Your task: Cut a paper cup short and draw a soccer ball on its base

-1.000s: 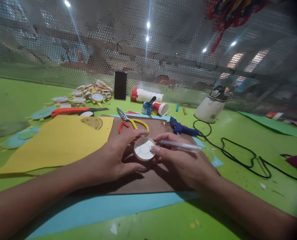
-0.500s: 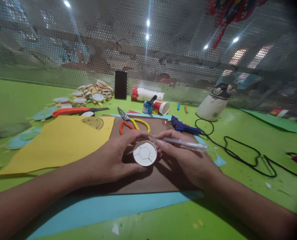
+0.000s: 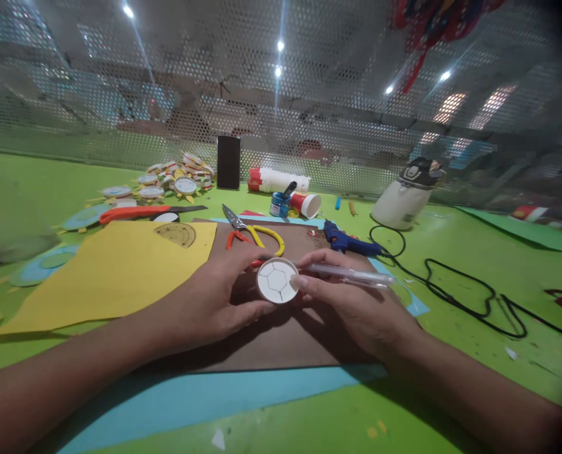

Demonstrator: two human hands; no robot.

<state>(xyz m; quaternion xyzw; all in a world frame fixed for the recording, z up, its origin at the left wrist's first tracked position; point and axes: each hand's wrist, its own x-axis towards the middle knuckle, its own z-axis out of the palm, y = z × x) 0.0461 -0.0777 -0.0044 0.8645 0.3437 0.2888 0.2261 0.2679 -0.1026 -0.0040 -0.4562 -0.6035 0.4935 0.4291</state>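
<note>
My left hand (image 3: 215, 293) curls its thumb and fingers around a small round white paper cup base (image 3: 274, 285) with a raised rim. Dark lines on its face form a hexagon with short lines running outward. My right hand (image 3: 354, 309) grips a clear-barrelled pen (image 3: 349, 273) lying across it, and its thumb rests on the right side of the cup base. The pen's tip is hidden behind the fingers and the cup base. Below both hands lies a brown board (image 3: 281, 343). Scissors with red and yellow handles (image 3: 271, 238) lie just beyond.
Yellow paper (image 3: 134, 271) with a protractor (image 3: 176, 234) spreads left, near an orange-handled cutter (image 3: 139, 212). A blue glue gun (image 3: 344, 239) and its black cable (image 3: 451, 301) lie right. Behind are decorated discs (image 3: 186, 185), a phone (image 3: 229, 162), paper cups (image 3: 278, 180), a blue jar (image 3: 280, 205) and a white bottle (image 3: 401, 200).
The cup base has been turned and raised slightly, and its face tilts more toward me. My right thumb has come onto its edge, and the pen tip has moved back out of sight.
</note>
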